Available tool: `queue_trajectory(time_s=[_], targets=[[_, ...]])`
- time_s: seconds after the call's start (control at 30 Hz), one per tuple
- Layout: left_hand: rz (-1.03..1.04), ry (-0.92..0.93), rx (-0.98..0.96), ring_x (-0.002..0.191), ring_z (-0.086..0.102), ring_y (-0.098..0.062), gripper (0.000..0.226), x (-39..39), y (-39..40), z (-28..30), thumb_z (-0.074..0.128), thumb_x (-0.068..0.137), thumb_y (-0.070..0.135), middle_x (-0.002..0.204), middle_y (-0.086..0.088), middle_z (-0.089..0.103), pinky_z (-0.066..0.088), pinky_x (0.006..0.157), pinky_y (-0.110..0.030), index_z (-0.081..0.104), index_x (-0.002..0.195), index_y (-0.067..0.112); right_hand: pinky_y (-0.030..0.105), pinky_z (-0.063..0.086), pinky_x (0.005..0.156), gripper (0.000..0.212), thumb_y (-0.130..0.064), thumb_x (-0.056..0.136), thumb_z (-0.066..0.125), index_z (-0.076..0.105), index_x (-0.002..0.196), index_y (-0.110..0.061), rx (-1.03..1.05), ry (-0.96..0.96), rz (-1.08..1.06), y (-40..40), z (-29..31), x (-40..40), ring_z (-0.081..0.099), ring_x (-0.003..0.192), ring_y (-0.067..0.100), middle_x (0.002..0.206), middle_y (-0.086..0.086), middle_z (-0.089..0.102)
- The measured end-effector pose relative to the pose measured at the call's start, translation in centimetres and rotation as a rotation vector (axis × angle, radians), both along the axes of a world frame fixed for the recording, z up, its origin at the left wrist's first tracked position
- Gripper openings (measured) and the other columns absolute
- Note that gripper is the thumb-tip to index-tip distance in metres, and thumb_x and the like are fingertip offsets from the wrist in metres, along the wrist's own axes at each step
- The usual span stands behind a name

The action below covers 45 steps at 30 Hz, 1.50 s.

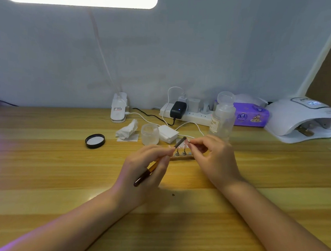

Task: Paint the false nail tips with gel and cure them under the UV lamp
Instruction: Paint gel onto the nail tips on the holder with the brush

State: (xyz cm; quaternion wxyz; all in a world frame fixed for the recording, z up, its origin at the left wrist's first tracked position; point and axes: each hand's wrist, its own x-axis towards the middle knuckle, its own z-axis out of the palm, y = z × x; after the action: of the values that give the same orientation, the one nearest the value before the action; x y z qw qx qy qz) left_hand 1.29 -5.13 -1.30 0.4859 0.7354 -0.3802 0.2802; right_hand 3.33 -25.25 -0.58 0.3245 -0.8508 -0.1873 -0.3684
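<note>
The left hand (pixel 144 168) holds a slim nail brush with a dark brown and amber handle (pixel 148 172) in a pen-like grip, thumb and fingers curled tight round the upper shaft; the brush's long axis runs on a slant from its butt end low by the left palm up and away to the right, its dark tip pointing at a pale pink false nail tip (pixel 184 144) just in front of the right hand (pixel 215 159). The right hand's grip is a pinch: thumb and forefinger pressed together at the nail tip or the small stand under it, which of the two is too blurred to tell, with the other fingers loosely curled. Just below the two grips, between the hands, a narrow wooden holder strip (pixel 182 157) lies on the light wooden bench (pixel 61 167), carrying small metal stands (pixel 180 152). Just beyond the left grip stands a clear frosted open jar (pixel 149 134), with a stack of white pads (pixel 167 133) beside it and a crumpled white tissue (pixel 127 130) and a round black lid (pixel 95 140) farther left. Behind the right grip rises a clear plastic bottle (pixel 222 119), partly screening a white power strip (pixel 188 115) and a purple tissue pack (pixel 250 115). Far to the right sits the white domed UV lamp (pixel 300 120), its mouth facing the bench front.
</note>
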Motion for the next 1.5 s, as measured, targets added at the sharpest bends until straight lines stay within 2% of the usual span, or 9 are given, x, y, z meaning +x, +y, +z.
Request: queue_trajectory(time_s=[0.17, 0.4, 0.6, 0.83, 0.97, 1.07, 1.23, 1.4, 1.5], targets=[[0.02, 0.017, 0.035, 0.088, 0.07, -0.016, 0.026, -0.18, 0.16, 0.21, 0.052, 0.092, 0.015, 0.09, -0.003, 0.073, 0.056, 0.073, -0.04, 0.073, 0.098, 0.002, 0.031, 0.053, 0.063, 0.011, -0.003, 0.079, 0.074, 0.075, 0.089, -0.007, -0.001, 0.02, 0.002, -0.12, 0.04, 0.0, 0.06, 0.068, 0.011, 0.077, 0.001, 0.068], [0.028, -0.002, 0.029, 0.093, 0.07, -0.016, 0.027, -0.35, -0.12, 0.64, 0.053, 0.093, 0.015, 0.097, -0.006, 0.073, 0.056, 0.076, -0.037, 0.071, 0.107, 0.0, 0.036, 0.055, 0.062, 0.011, -0.001, 0.079, 0.074, 0.074, 0.089, -0.005, -0.04, -0.003, 0.011, -0.03, 0.1, -0.11, 0.061, 0.068, 0.015, 0.077, 0.004, 0.069], [0.067, 0.046, 0.04, 0.084, 0.069, -0.011, 0.028, -0.51, 0.16, 0.51, 0.05, 0.09, 0.019, 0.085, 0.001, 0.073, 0.055, 0.072, -0.035, 0.075, 0.093, 0.005, 0.037, 0.054, 0.06, 0.01, -0.001, 0.078, 0.074, 0.075, 0.087, -0.006, -0.022, -0.005, 0.007, -0.13, 0.02, 0.06, 0.06, 0.066, 0.014, 0.074, 0.003, 0.068], [0.06, 0.007, 0.026, 0.089, 0.069, -0.016, 0.026, -0.49, -0.19, 0.61, 0.052, 0.094, 0.017, 0.095, -0.003, 0.072, 0.055, 0.073, -0.037, 0.071, 0.108, 0.006, 0.036, 0.055, 0.063, 0.013, 0.0, 0.079, 0.073, 0.075, 0.09, -0.006, -0.053, 0.007, 0.027, 0.07, 0.12, -0.27, 0.061, 0.069, 0.014, 0.078, 0.004, 0.069], [0.044, 0.067, 0.072, 0.087, 0.068, -0.018, 0.028, -0.34, 0.06, 0.53, 0.052, 0.091, 0.018, 0.092, -0.005, 0.072, 0.055, 0.072, -0.041, 0.074, 0.102, 0.007, 0.038, 0.054, 0.063, 0.013, -0.001, 0.08, 0.072, 0.075, 0.091, -0.006, -0.037, 0.036, 0.018, -0.1, 0.08, -0.2, 0.062, 0.069, 0.016, 0.077, 0.004, 0.069], [0.065, 0.062, 0.048, 0.085, 0.068, -0.015, 0.028, -0.57, 0.06, 0.6, 0.049, 0.089, 0.019, 0.088, -0.002, 0.072, 0.055, 0.072, -0.036, 0.074, 0.095, 0.007, 0.039, 0.053, 0.063, 0.012, -0.002, 0.08, 0.072, 0.075, 0.09, -0.007, -0.022, 0.036, 0.012, -0.21, 0.07, -0.18, 0.061, 0.069, 0.016, 0.077, 0.003, 0.069], [0.051, 0.024, 0.043, 0.091, 0.068, -0.013, 0.026, -0.64, -0.2, 0.85, 0.052, 0.093, 0.017, 0.097, -0.002, 0.073, 0.056, 0.075, -0.034, 0.072, 0.105, 0.006, 0.038, 0.054, 0.065, 0.013, -0.002, 0.08, 0.072, 0.074, 0.091, -0.006, -0.027, 0.035, 0.024, 0.03, 0.09, -0.24, 0.063, 0.072, 0.016, 0.08, 0.004, 0.07], [0.086, 0.053, 0.059, 0.086, 0.068, -0.017, 0.029, -0.56, -0.02, 0.65, 0.049, 0.089, 0.02, 0.087, 0.0, 0.072, 0.054, 0.072, -0.042, 0.075, 0.093, 0.007, 0.035, 0.054, 0.061, 0.01, -0.001, 0.079, 0.072, 0.074, 0.087, -0.006, 0.019, 0.02, -0.024, -0.07, 0.07, -0.23, 0.061, 0.067, 0.014, 0.075, 0.003, 0.068], [0.082, 0.017, 0.014, 0.09, 0.069, -0.016, 0.027, -0.66, -0.11, 0.79, 0.05, 0.092, 0.018, 0.093, -0.001, 0.073, 0.055, 0.075, -0.038, 0.072, 0.101, 0.007, 0.029, 0.053, 0.062, 0.01, -0.001, 0.08, 0.072, 0.074, 0.087, -0.007, 0.026, 0.018, -0.026, -0.11, 0.09, -0.22, 0.06, 0.067, 0.012, 0.075, 0.001, 0.068]])
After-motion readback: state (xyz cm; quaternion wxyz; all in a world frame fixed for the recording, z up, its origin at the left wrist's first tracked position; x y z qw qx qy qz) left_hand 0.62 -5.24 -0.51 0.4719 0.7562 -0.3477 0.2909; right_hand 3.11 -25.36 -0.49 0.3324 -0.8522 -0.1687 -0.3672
